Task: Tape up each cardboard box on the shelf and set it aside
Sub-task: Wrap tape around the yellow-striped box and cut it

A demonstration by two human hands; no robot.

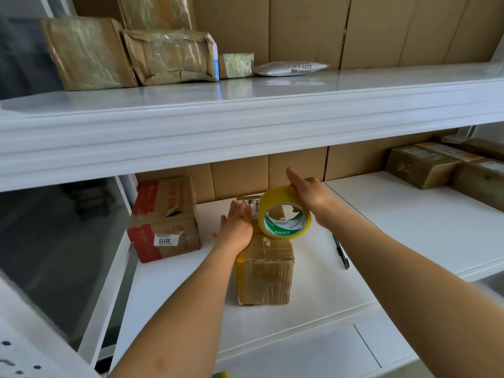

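A small cardboard box (pixel 266 271) stands on the lower white shelf (pixel 313 296), with a yellow tape strip down its left edge. My left hand (pixel 236 227) lies flat on the box's top, fingers straight. My right hand (pixel 306 190) grips a roll of yellow tape (pixel 283 214), thumb inside the core, index finger pointing away. The roll stands on edge on the box's top right. A barcode label (pixel 256 205) shows between my two hands.
A red-and-brown box (pixel 163 219) labelled 3011 sits to the left on the same shelf. A black pen (pixel 341 251) lies to the right. Taped parcels (pixel 436 165) sit at far right. The upper shelf (pixel 245 105) holds several wrapped parcels (pixel 131 55).
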